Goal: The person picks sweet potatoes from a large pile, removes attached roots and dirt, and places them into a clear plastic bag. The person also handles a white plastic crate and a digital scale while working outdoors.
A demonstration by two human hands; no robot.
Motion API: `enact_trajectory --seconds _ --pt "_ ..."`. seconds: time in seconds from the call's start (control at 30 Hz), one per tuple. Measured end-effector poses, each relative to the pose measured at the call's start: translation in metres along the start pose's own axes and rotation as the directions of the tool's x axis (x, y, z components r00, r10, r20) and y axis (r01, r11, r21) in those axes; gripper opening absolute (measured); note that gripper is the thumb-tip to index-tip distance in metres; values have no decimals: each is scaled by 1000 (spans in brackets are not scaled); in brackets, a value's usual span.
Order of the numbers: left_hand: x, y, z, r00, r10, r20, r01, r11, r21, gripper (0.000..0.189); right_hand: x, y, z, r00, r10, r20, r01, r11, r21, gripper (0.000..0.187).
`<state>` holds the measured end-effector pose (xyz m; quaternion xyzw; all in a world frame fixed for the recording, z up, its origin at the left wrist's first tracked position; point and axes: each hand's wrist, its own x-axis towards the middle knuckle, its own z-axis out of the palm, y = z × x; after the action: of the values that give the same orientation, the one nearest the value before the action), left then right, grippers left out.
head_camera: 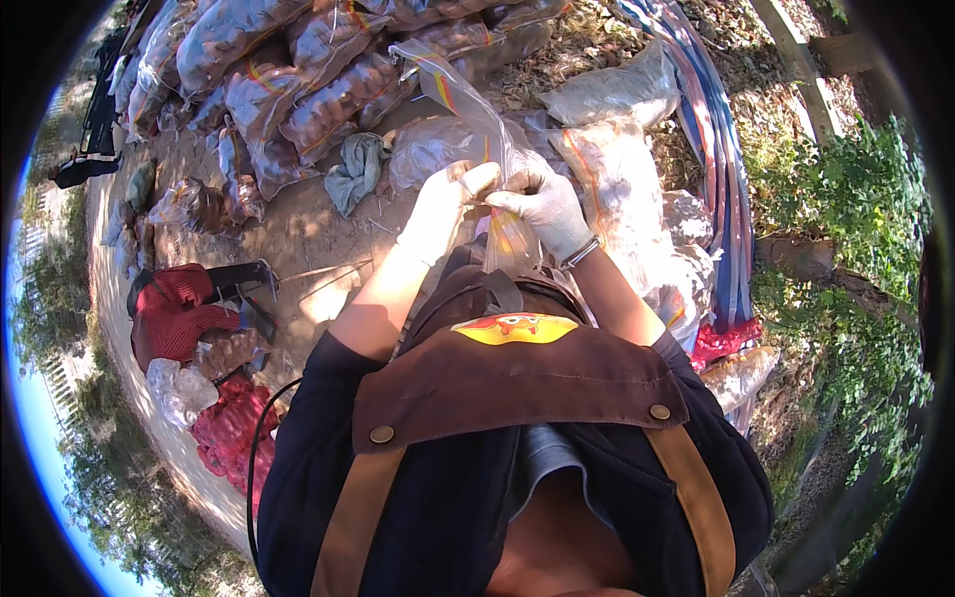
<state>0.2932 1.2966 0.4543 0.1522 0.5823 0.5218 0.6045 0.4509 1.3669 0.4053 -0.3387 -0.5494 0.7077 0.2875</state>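
Observation:
Both my hands wear white knit gloves and meet in front of my apron point(522, 373). My left hand point(442, 210) pinches the gathered neck of a clear plastic bag point(511, 242) between thumb and fingers. Close against it, my right hand point(550, 212) grips the same neck from the other side, with a metal band at the wrist. The bag's loose top, with a red and yellow stripe, stretches away beyond my hands. Below them it widens towards my lap, its contents hard to make out. A filled clear sack point(433, 151) lies just beyond my left hand.
Stuffed clear sacks point(339, 104) are piled ahead. More sacks point(615, 186) stand at my right, beside a striped tarp point(720, 149). A grey-green cloth point(357, 173) lies on the dirt. At left, a person in a red top point(175, 313) bends near red mesh sacks point(231, 425).

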Motion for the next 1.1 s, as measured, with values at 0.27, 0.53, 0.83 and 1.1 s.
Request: enact_trajectory --seconds 0.27,0.53,0.83,1.1 --pt "12 -2 8 952 -172 253 209 969 -129 31 -8 -6 0 994 104 27 -106 923 369 16" --pt "3 -30 38 906 57 419 -353 649 674 67 -6 -11 -42 863 409 -297 -157 776 611 13" --pt "48 -36 70 944 79 321 -265 762 592 21 -33 2 -83 822 365 -438 76 692 718 16" --pt "85 -22 130 912 -102 397 -6 965 262 21 -82 25 -63 884 -24 -466 -83 974 -209 57"
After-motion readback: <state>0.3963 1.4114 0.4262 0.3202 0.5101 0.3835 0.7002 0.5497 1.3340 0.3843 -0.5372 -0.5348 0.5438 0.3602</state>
